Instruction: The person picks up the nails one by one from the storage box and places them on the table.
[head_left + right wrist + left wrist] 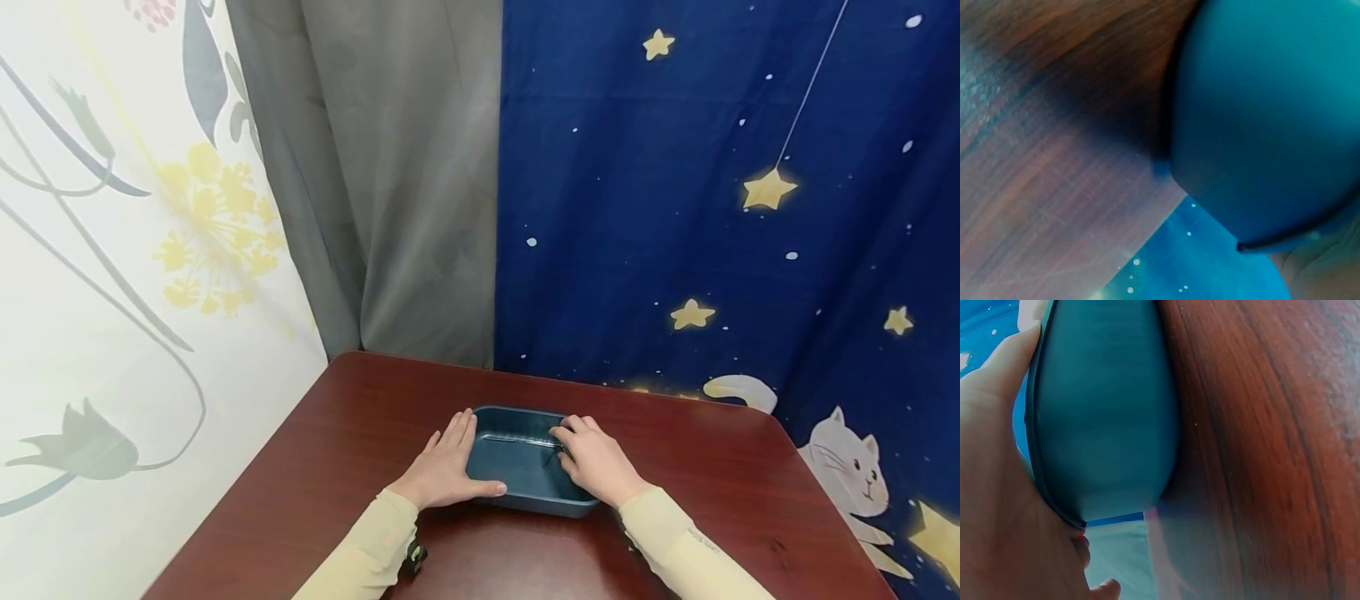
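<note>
A dark teal rectangular dish (pixel 517 471) with raised walls stands on the tabletop. My left hand (pixel 446 467) lies against its left side, fingers straight along the rim and thumb stretched over the near rim. In the left wrist view the thumb (pixel 1013 359) rests at the dish's edge. My right hand (pixel 596 462) reaches over the right rim with bent fingers and thumb inside the dish. A small dark thing (pixel 561 448) shows between its fingertips; I cannot tell what it is. The right wrist view shows mostly the outer wall (pixel 1260 125), blurred, with the fingers hidden.
The reddish-brown wooden table (pixel 390 400) has rounded far corners. Behind it hang a grey curtain (pixel 420 208) and a blue curtain with stars (pixel 637 208); a white floral curtain (pixel 90 292) borders the left. A small black object (pixel 414 556) is at the left sleeve's cuff.
</note>
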`<state>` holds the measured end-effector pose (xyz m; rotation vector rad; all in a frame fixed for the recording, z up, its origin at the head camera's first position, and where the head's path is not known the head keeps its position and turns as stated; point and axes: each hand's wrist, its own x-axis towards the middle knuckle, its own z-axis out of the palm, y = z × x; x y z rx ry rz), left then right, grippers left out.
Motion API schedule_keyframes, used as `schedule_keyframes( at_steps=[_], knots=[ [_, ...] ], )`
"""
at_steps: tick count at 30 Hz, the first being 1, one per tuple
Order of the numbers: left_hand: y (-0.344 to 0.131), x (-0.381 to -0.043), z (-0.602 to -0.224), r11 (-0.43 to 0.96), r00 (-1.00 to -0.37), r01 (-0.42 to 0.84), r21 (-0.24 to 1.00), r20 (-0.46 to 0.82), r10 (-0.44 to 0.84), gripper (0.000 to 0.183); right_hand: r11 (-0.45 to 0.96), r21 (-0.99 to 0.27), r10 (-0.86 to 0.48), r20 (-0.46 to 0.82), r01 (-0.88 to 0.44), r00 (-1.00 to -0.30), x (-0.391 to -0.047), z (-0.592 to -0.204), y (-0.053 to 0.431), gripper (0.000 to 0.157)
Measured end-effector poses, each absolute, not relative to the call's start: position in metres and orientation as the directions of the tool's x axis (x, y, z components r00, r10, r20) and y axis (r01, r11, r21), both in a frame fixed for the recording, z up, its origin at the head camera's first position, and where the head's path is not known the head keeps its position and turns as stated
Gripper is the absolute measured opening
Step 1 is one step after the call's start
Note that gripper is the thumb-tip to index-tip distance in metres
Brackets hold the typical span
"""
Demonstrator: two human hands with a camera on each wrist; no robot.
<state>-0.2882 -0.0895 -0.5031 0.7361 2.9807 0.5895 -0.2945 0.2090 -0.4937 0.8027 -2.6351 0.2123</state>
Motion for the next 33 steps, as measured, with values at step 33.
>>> schedule_keyframes(
  at_steps=[33],
  knots=[
    [-0.089,-0.286,-0.502,0.812,-0.891,0.433,0.391,0.049,0.451,0.127,0.765,-0.065,-0.604,0.270,-0.640,-0.750,-0.312,-0.514,0.193,0.010]
  ],
)
